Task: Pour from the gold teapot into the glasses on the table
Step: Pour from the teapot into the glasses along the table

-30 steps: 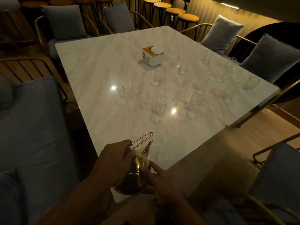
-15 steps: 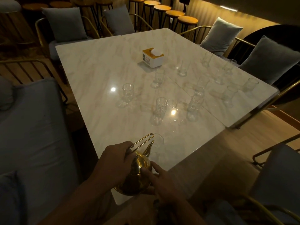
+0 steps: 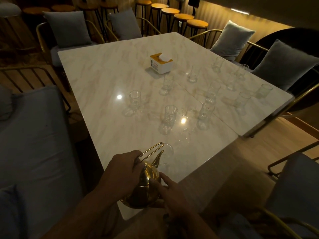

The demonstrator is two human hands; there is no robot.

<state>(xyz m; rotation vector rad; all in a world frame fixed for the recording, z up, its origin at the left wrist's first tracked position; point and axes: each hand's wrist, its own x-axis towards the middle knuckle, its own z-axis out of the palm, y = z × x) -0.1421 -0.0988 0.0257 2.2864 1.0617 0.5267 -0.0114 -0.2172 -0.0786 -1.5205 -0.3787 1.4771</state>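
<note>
- The left hand is closed round the wire handle of the gold teapot. The right hand lies with fingers extended against the pot's belly and grips nothing.
- The teapot is held above the near corner of the table. It is tipped forward, with its spout just beside the rim of the nearest glass. No stream can be made out.
- Risk, missed pour: the spout tip appears beside the rim, not clearly over the mouth. A steeper tilt from here probably puts liquid on the table top.
- Risk, tipped glass: the nearest glass is narrow and stands near the table edge. A nudge from the spout could topple it.
- Risk, overfill: clear glass in dim light makes the fill level hard to read.
- Risk, loose lid: whether the right fingers secure the lid cannot be told. An unsecured lid may drop at full tilt.
- Surface: pale, glossy, marble-patterned tops, apparently two tables butted together at a seam. Lamp reflections glare on the top.
- More empty glasses stand scattered toward the right, with a tissue box near the centre.
- Room: dim and warm-lit, with cushioned chairs, bar stools, a grey sofa on the left and a wood floor.
</note>
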